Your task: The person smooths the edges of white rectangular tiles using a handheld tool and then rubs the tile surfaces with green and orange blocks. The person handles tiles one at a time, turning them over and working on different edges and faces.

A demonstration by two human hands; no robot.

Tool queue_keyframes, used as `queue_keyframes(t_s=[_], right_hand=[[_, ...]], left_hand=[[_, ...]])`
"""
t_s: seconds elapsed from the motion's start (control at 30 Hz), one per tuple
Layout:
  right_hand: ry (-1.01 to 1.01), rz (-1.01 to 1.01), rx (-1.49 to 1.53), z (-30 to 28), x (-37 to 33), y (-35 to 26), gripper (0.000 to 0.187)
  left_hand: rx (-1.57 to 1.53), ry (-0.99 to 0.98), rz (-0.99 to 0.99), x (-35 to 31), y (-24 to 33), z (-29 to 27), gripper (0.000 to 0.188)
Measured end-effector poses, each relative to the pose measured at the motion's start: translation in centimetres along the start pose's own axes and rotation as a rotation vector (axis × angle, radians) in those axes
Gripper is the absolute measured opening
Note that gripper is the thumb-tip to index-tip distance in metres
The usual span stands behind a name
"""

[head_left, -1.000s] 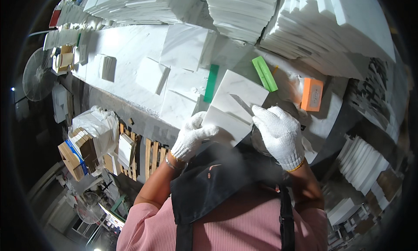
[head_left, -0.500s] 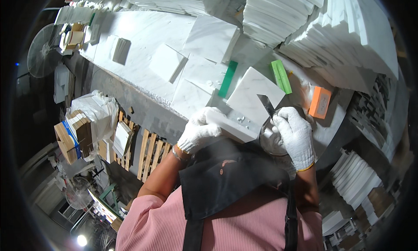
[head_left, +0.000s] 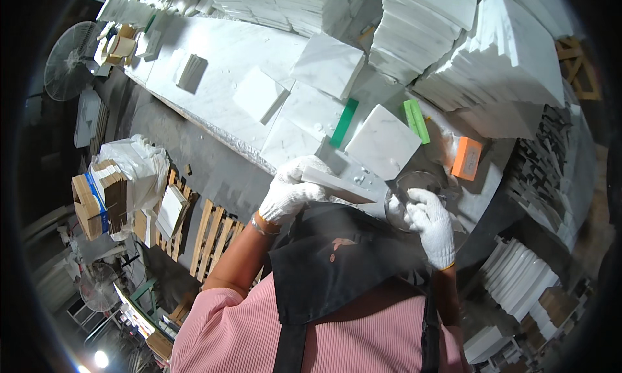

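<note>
From my seat I see the left hand [head_left: 293,193], in a white knit glove, clamped around the near end of a long, pale grey stone slab piece [head_left: 338,184] with a flat, smooth face, tilted up off the bench edge right in front of the black apron [head_left: 337,263]. The right hand [head_left: 429,223], gloved the same way, has its fingers curled together at the rim of a round clear bowl [head_left: 418,186] just beside the slab; whether it grips anything small there I cannot tell.

The long white marble workbench [head_left: 220,68] is veined with grey and looks matt and dusty. On it lie square white marble tiles [head_left: 383,142], one straight ahead of the hands, others further left. A dark green rectangular block [head_left: 344,122] lies along that tile's left edge, a light green rectangular block [head_left: 416,120] along its right, and an orange rectangular block [head_left: 467,158] sits further right, near the bowl.

Behind the bench rise tall stacks of white cut tiles [head_left: 499,56], their edges stepped.

Down on the left floor, brown cardboard boxes [head_left: 97,195] stand beside a white plastic-wrapped bundle [head_left: 139,159] and a wooden slatted pallet [head_left: 210,234].
</note>
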State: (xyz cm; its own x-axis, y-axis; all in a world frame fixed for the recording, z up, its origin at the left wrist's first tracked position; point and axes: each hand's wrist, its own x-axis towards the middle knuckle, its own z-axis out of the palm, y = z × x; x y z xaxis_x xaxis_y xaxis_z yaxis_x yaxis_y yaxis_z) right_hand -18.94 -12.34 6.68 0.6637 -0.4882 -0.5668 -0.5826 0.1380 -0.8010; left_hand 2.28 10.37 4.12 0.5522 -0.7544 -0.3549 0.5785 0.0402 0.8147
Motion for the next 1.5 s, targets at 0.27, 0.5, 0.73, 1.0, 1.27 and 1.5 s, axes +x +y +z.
queue_keyframes(t_s=[0.27,0.5,0.73,1.0,1.27,1.5], right_hand=[[0.142,-0.059,-0.040,-0.9,-4.5,1.1,0.031],[0.403,-0.332,-0.539,-0.1,-5.1,4.6,0.021],[0.403,-0.280,-0.648,-0.6,-5.0,2.8,0.015],[0.344,-0.774,-0.489,-1.5,1.3,-5.4,0.031],[0.237,-0.878,-1.058,4.0,6.8,-0.8,0.080],[0.028,-0.964,-0.555,3.5,2.6,0.0,0.050]], left_hand=[[0.059,0.066,0.064,-0.1,0.0,-1.6,0.051],[0.068,0.065,0.093,0.8,1.3,2.2,0.058],[0.332,0.003,-0.031,0.9,2.8,1.5,0.060],[0.438,-0.011,-0.001,2.3,5.5,1.4,0.054],[0.323,0.105,0.003,0.9,6.6,-1.0,0.052],[0.254,0.121,0.043,2.7,7.4,-0.6,0.054]])
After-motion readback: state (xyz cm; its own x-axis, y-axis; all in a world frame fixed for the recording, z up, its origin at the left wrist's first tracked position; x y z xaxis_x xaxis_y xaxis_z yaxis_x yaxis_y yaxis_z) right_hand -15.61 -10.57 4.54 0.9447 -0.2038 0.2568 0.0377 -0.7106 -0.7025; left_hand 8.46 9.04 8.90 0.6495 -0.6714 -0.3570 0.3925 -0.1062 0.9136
